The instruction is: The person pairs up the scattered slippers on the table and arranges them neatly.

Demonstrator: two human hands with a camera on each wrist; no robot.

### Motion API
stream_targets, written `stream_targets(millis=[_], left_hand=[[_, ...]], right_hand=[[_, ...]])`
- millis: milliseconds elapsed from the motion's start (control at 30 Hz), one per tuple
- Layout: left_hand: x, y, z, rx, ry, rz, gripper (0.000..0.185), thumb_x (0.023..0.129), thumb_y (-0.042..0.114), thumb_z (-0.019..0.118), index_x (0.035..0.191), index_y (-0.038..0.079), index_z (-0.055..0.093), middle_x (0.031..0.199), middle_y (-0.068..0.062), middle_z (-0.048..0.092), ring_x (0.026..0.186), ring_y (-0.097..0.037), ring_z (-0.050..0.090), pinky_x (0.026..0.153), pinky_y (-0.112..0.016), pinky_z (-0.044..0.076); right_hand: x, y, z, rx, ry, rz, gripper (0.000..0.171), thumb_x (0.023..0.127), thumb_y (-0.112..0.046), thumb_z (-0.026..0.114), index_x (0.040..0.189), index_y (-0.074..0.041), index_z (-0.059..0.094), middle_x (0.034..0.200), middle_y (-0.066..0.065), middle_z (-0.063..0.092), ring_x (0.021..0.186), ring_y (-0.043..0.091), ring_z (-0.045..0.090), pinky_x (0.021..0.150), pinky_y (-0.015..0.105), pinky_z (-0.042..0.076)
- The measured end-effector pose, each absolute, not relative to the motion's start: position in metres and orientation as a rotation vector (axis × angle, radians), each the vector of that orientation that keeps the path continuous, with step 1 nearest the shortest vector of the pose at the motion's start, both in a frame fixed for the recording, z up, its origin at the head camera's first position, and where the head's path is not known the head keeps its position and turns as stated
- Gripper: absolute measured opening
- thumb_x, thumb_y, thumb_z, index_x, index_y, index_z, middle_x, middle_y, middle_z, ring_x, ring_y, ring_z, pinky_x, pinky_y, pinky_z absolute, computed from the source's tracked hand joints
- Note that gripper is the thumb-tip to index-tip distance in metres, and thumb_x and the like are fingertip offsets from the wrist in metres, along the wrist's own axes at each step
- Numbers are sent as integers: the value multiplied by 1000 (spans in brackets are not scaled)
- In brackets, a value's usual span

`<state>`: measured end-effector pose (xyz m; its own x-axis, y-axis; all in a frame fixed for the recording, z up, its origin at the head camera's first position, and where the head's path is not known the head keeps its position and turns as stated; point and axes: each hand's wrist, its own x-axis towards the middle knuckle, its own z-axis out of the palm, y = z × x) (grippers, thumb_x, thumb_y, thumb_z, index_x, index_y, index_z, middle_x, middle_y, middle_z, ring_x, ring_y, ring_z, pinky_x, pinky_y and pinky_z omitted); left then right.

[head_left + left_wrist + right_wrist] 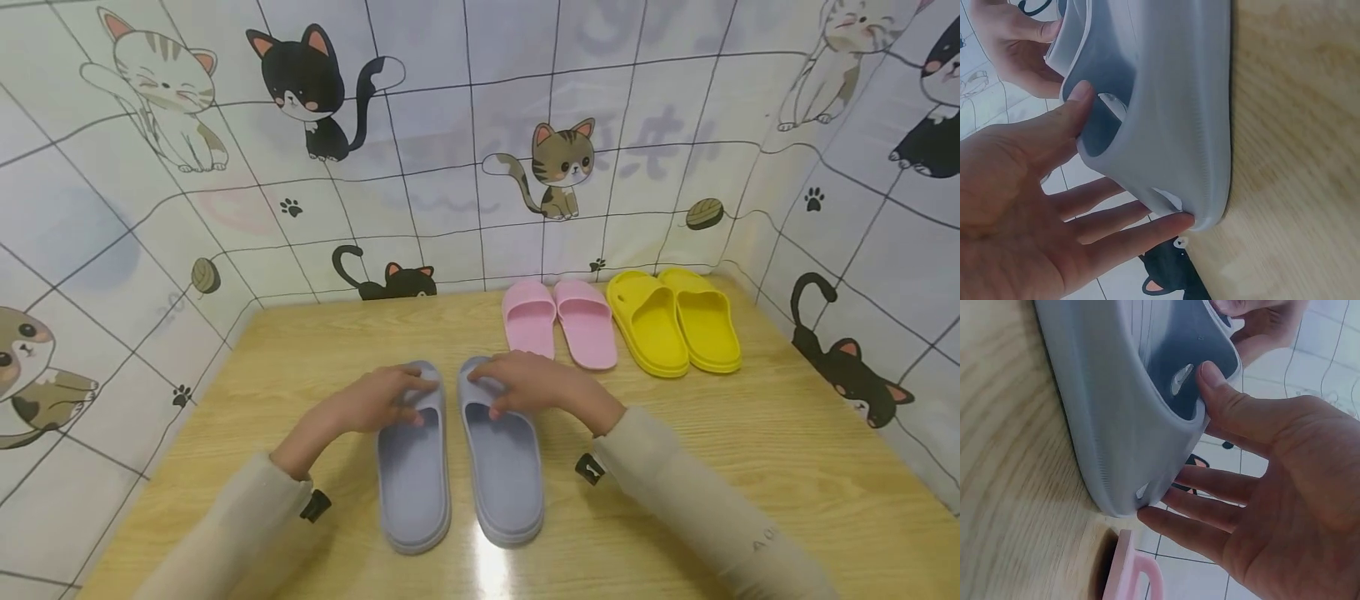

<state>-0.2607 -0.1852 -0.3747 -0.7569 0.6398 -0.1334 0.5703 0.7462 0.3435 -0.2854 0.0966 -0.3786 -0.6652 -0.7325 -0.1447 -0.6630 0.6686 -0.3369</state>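
Two grey slippers stand side by side with toes toward the back wall. Over the strap of the left grey slipper [414, 492] is my left hand [377, 400], its thumb at the foot opening and its fingers along the strap toward the toe. My right hand [528, 382] pinches the strap of the right grey slipper [507, 483] the same way. In the left wrist view the left thumb [1079, 103] hooks over the opening's rim. The right wrist view shows the right thumb [1215, 378] at the rim and fingertips near the toe's vent hole.
At the back right, pink slippers [587, 329] stand beside yellow clogs [708, 333], toes to the wall. The wooden table [645, 467] meets a back wall [442, 192] and side walls covered in cat-print sheeting.
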Motion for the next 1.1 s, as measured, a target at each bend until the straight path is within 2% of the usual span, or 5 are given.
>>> stream_targets(millis=[333,500,667,833,1100], left_hand=[[-268,-185,-376,904,2787,484,46,89,25,81,130,10,68,132,-17,66,121,-34,63,103,-52,53],[-258,-181,-376,895,2882,460,39,90,22,80,127,11,74,113,-12,68,94,-21,64,81,-38,56],[-241,-175,-374,826,2902,433,48,94,28,77,133,4,65,120,-13,70,104,-26,69,89,-43,59],[-228,-168,-370,785,2893,431,54,94,35,77,131,1,59,124,-18,68,110,-29,68,93,-46,58],[-206,-165,-364,756,2843,379,87,82,40,87,150,0,50,136,-24,53,115,-32,60,96,-48,56]], right_hand=[[-293,88,-378,-1089,2657,-421,55,90,-29,81,141,-17,62,144,12,61,130,28,60,111,48,49],[-284,88,-376,-1088,2744,-399,42,91,-28,80,129,-24,65,129,10,62,102,22,64,86,40,58],[-274,86,-372,-1159,2810,-339,31,92,-27,80,119,-25,66,114,4,64,90,17,62,71,33,55],[-263,88,-368,-1165,2796,-290,41,93,-40,76,127,-22,62,114,4,63,94,19,64,77,37,57],[-240,90,-360,-1130,2730,-149,81,89,-62,71,154,-19,49,144,10,57,125,25,60,103,43,55]])
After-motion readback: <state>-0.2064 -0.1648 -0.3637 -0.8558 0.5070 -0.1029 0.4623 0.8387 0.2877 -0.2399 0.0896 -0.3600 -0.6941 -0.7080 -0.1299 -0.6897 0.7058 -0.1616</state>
